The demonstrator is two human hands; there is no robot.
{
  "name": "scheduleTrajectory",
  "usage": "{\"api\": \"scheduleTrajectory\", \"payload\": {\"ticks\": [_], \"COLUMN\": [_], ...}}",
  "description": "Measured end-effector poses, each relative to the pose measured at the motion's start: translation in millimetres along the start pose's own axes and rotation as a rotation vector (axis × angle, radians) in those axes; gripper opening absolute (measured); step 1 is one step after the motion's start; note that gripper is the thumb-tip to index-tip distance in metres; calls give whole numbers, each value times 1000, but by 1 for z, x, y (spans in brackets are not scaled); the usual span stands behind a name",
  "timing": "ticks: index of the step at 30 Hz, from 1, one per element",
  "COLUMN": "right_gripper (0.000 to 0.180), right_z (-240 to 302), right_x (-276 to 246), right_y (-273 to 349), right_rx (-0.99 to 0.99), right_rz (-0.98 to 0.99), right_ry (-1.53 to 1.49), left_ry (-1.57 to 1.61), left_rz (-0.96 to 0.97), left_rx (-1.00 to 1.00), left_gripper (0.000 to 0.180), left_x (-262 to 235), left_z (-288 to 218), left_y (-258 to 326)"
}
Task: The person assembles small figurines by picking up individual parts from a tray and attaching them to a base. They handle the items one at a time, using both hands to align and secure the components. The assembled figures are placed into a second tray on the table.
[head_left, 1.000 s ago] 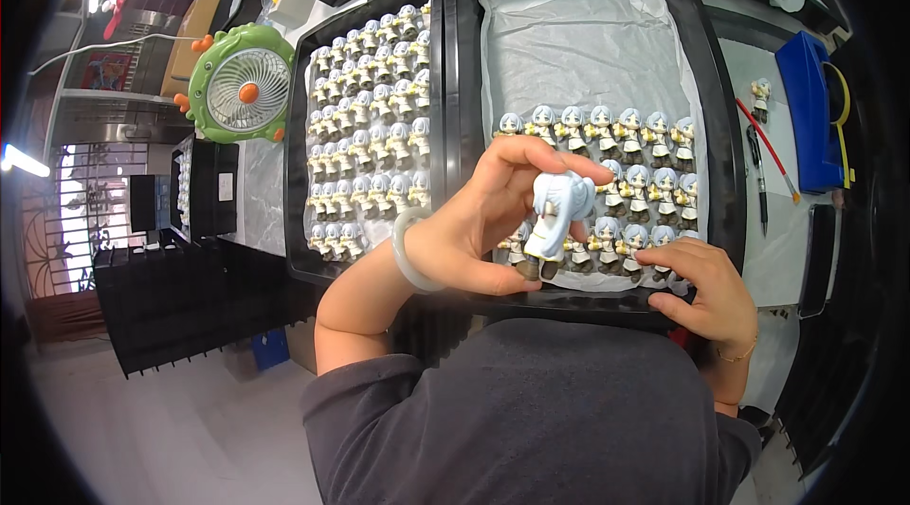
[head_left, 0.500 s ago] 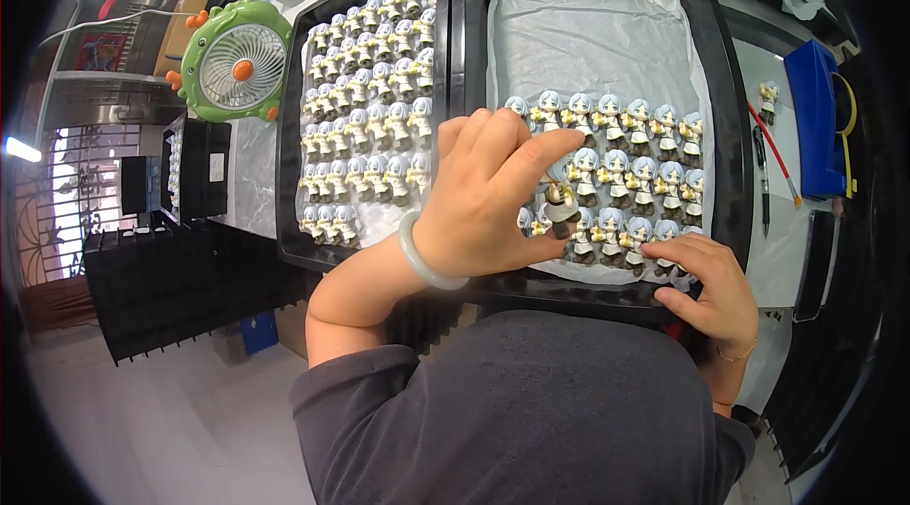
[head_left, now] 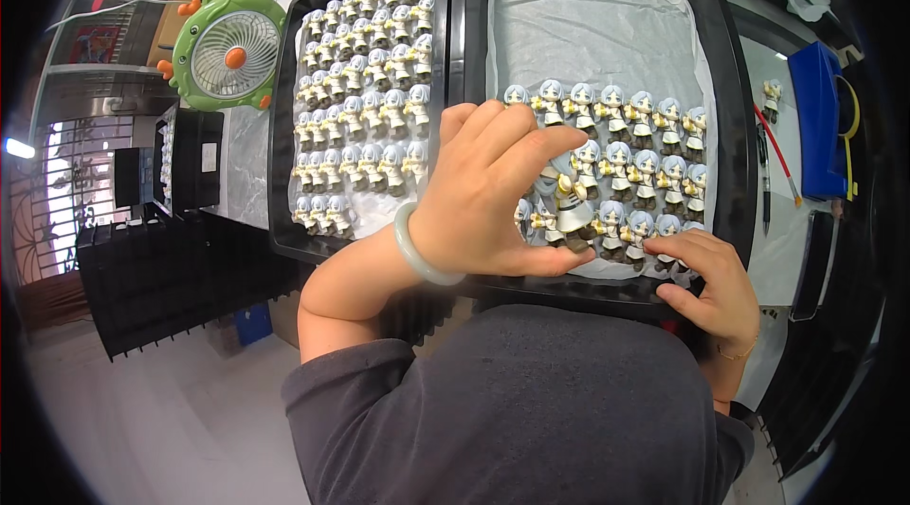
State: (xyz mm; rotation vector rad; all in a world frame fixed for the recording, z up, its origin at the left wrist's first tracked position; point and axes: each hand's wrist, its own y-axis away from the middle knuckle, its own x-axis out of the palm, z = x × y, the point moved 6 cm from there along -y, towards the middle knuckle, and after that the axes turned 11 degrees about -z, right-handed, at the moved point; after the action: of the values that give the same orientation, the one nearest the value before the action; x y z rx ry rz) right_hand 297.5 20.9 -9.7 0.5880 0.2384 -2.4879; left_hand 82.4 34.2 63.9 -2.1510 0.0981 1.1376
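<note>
Two black trays crowd the bench: the right tray (head_left: 725, 126) holds rows of pale-haired figurines. Pinching one figurine (head_left: 572, 206) between thumb and fingers, the left hand (head_left: 493, 192) hides several others. At the tray's near edge, the right hand (head_left: 711, 282) curls half-closed, its grasp unclear.

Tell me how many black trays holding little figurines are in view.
2. The left tray is nearly full of figurines; the right tray holds rows along its near end, where the left hand hides some. More trays may lie out of frame.

Two black trays (head_left: 720, 78) of small figurines (head_left: 616, 107), one green fan (head_left: 232, 48), two hands, one blue box (head_left: 817, 116).
</note>
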Motion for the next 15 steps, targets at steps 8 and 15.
{"api": "scheduleTrajectory", "payload": {"ticks": [8, 15], "right_gripper": [40, 40], "right_z": [3, -1], "right_x": [1, 10], "right_y": [-1, 7], "right_rx": [-8, -97], "right_rz": [6, 93], "right_ry": [17, 2], "left_ry": [102, 283], "left_rz": [118, -193], "left_rx": [-60, -633], "left_gripper": [72, 81], "left_x": [-6, -94], "left_z": [11, 107], "left_y": [1, 74]}}
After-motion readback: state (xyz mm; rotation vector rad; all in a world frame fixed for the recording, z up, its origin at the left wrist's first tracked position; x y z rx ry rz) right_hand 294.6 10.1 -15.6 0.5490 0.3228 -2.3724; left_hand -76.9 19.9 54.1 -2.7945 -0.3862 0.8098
